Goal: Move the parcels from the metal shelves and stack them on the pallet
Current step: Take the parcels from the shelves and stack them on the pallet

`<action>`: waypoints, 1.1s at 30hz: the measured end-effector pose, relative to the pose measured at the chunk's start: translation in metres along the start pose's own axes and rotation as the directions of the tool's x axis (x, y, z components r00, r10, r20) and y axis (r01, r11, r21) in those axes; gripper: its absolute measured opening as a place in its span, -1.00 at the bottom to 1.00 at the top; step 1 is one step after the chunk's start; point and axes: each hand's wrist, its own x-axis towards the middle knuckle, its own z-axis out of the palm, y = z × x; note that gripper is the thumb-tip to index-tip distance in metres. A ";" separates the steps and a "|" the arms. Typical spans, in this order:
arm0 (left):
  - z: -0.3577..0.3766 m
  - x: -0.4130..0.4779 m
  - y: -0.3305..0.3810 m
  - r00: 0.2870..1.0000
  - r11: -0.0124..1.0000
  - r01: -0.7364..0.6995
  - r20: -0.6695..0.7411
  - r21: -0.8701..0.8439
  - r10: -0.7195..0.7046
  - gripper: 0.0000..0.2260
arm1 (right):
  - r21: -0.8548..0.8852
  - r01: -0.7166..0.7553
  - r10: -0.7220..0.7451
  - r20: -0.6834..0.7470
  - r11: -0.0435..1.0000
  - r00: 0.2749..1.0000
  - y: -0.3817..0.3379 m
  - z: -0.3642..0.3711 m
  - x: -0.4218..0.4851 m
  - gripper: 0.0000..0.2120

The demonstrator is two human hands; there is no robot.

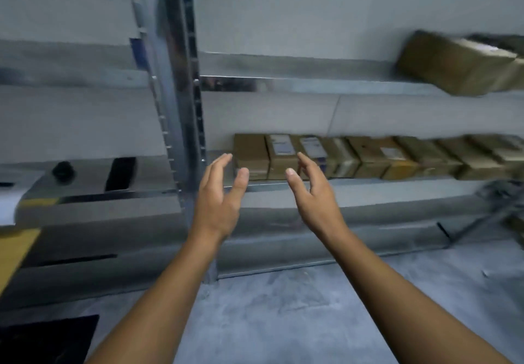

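Brown cardboard parcels [368, 158], some white-labelled, line the metal shelf [354, 186] to its front edge — left hand [219, 193] and right hand [312, 190] released, empty, just before them.

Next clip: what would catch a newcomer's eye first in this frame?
Two bare forearms reach up from the bottom, the left hand and right hand open and empty in front of the left end of a row of brown parcels on the lower metal shelf. A lone parcel, blurred, sits on the upper shelf at far right.
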 end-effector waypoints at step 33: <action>0.511 0.248 0.266 0.970 0.931 0.050 0.241 -0.362 0.042 -0.31 | -0.045 -0.048 0.020 -0.489 0.998 0.872 0.173 -0.422 0.252 -0.33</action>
